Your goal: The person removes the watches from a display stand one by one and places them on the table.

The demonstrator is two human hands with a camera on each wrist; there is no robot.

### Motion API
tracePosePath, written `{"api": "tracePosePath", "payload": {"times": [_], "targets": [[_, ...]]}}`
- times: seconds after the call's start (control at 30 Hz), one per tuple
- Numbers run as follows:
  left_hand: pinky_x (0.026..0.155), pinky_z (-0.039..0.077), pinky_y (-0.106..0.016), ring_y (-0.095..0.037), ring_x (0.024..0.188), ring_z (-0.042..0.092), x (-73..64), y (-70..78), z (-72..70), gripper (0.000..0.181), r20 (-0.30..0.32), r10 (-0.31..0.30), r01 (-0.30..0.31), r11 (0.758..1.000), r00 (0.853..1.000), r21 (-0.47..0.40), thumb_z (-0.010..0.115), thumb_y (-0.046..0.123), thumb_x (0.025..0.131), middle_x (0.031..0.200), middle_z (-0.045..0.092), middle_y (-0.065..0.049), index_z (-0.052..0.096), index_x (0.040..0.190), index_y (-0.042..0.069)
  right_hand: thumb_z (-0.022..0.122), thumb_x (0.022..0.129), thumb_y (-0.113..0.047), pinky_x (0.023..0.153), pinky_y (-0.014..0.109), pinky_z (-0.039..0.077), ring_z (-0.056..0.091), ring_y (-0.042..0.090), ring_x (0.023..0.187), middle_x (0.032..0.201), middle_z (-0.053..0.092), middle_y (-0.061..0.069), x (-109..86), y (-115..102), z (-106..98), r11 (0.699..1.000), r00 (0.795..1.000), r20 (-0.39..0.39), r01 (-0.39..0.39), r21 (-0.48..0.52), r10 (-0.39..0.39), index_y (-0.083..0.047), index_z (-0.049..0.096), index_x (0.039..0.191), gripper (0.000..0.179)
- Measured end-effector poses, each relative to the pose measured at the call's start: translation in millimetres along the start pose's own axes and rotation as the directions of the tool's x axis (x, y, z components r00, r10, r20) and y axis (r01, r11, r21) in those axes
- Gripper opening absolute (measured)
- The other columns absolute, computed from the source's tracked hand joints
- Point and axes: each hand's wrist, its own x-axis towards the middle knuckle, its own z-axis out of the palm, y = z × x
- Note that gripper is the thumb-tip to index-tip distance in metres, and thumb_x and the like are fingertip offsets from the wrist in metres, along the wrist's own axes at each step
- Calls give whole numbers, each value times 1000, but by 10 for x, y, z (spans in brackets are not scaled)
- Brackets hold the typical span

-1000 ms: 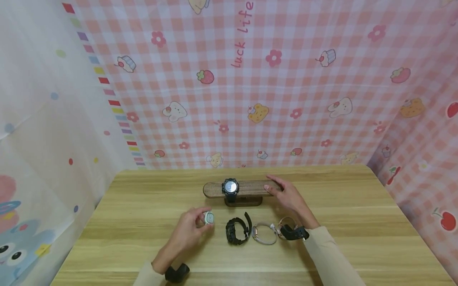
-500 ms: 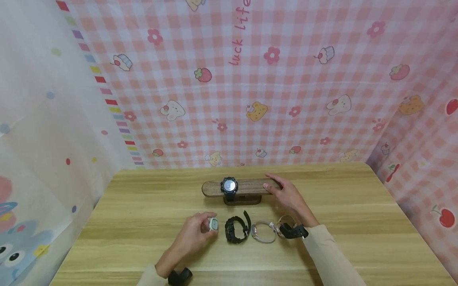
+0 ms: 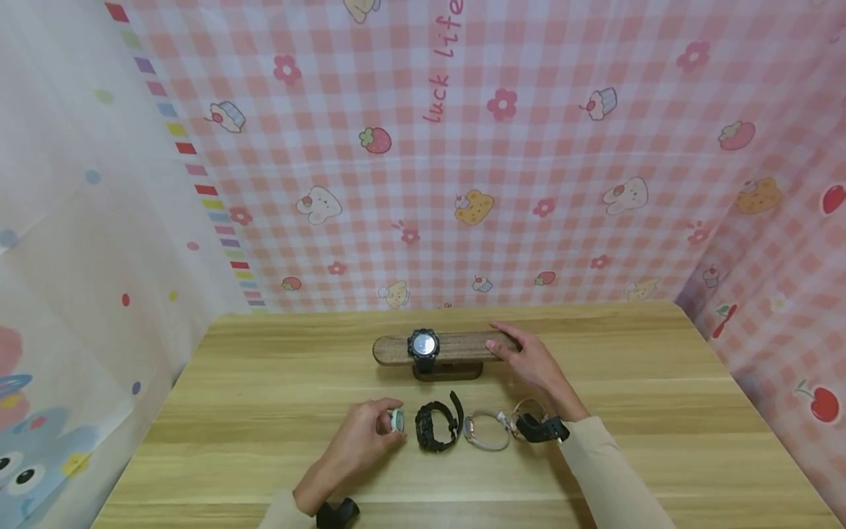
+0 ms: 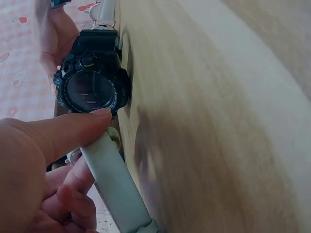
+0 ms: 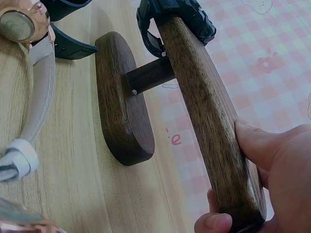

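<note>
Between thumb and fingers my left hand (image 3: 362, 435) pinches a mint-green watch (image 3: 397, 421), its pale strap (image 4: 116, 179) hanging down in the left wrist view. Just right of it a black sports watch (image 3: 425, 430) lies on its side with its strap looped. My right hand (image 3: 532, 364) grips the right end of a dark wooden watch stand (image 3: 463, 347), thumb along the bar and fingers around the far side. Another black watch (image 3: 424, 343) is strapped round the left part of that bar, face up.
On the wooden table (image 3: 264, 382), a watch with a pale grey strap (image 3: 492, 447) lies right of the black one. A rose-gold watch (image 3: 529, 402) is beside it, partly hidden by the right wrist's black band (image 3: 542, 428). A checked cloth (image 3: 410, 176) hangs behind the table.
My left hand has moved a little right and toward me with the mint-green watch, whose face has turned more to the right. The right hand stays on the stand.
</note>
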Motion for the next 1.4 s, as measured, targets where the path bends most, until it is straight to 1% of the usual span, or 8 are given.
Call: {"api": "tracePosePath", "payload": {"times": [0.3, 0.7, 0.9, 1.03, 1.1, 1.17, 1.3, 1.4], "targets": [[68, 44, -23, -3, 63, 49, -4, -5, 31, 49, -2, -14, 14, 999, 1000, 49, 83, 8, 75, 67, 57, 11, 65, 119, -6, 60, 99, -37, 110, 60, 31, 38, 43, 138, 151, 43, 20, 8, 17, -1, 1000, 1000, -6, 8, -14, -8, -14, 49, 147, 54], [63, 41, -22, -6, 68, 46, 6, -31, 55, 49, -26, -7, 9, 997, 1000, 73, 86, 12, 73, 68, 55, 11, 67, 116, -3, 61, 99, -36, 110, 59, 32, 38, 42, 138, 152, 43, 18, 2, -10, -3, 1000, 1000, -3, 5, -7, -5, -14, 48, 147, 54], [64, 42, -21, -5, 69, 46, 5, -23, 44, 56, -28, -3, 5, 997, 1000, 81, 87, 15, 72, 70, 55, 11, 66, 121, -1, 60, 99, -37, 110, 60, 32, 38, 42, 138, 152, 43, 19, 14, 4, -2, 1000, 1000, -10, 10, -15, -10, -15, 49, 147, 54], [73, 42, -27, -6, 72, 46, 10, 24, -47, 61, -48, 19, -13, 992, 999, 129, 90, 20, 68, 70, 56, 11, 67, 122, 3, 60, 99, -36, 110, 60, 31, 38, 43, 138, 151, 43, 20, 14, 18, 3, 1000, 1000, -14, 20, -19, -21, -12, 49, 146, 54], [72, 41, -28, -7, 72, 46, 33, 66, -124, 60, -74, 38, -26, 987, 996, 158, 91, 22, 68, 69, 56, 9, 68, 120, 5, 60, 99, -36, 110, 60, 31, 39, 43, 138, 151, 43, 20, 15, 22, 6, 1000, 1000, -12, 25, -18, -25, -12, 49, 146, 54], [68, 39, -27, -8, 66, 44, 76, 112, -207, 56, -111, 66, -46, 983, 992, 178, 91, 23, 69, 71, 57, 7, 70, 118, 7, 60, 99, -37, 110, 60, 31, 39, 44, 137, 151, 44, 21, 11, 18, 6, 999, 1000, -10, 25, -20, -25, -11, 49, 146, 55], [54, 36, -22, -6, 58, 39, 180, 191, -336, 53, -167, 121, -94, 983, 979, 159, 90, 19, 71, 77, 59, 4, 70, 118, 8, 60, 99, -38, 109, 60, 31, 39, 44, 137, 150, 44, 21, 8, 14, 2, 999, 1000, -15, 24, -23, -24, -11, 49, 146, 55], [51, 35, -22, -6, 59, 38, 262, 224, -379, 55, -196, 111, -86, 988, 974, 130, 90, 19, 72, 81, 59, 6, 68, 121, 9, 60, 99, -37, 110, 60, 31, 39, 43, 138, 151, 44, 20, 7, 25, 3, 1000, 1000, -17, 18, -17, -18, -12, 49, 146, 54]]}}
